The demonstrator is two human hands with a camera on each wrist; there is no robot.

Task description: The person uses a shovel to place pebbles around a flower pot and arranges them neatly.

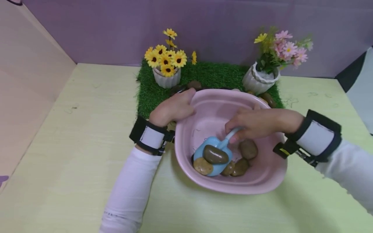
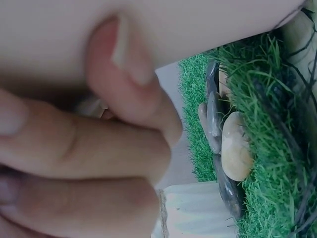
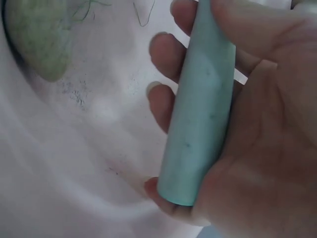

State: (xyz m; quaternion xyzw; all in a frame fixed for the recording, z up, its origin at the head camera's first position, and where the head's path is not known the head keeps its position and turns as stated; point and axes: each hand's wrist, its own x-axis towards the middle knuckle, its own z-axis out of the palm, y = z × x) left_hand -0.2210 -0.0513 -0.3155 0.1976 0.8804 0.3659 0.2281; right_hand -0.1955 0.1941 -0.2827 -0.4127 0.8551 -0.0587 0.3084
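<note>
Currently right hand (image 1: 256, 124) has fingers wrapped round the blue scoop (image 1: 214, 155) handle, blade low in the pink basin (image 1: 262, 181) with a dark pebble (image 1: 215, 154) on it, others alongside. Left hand (image 1: 172, 110) grips the basin's far-left rim, beside the grass mat (image 1: 148, 94).

No readable text, labels, brands or numbers on anything in view.

White sleeves (image 1: 128, 191); black-and-white wrist straps (image 1: 150, 136) above bare hands.
</note>
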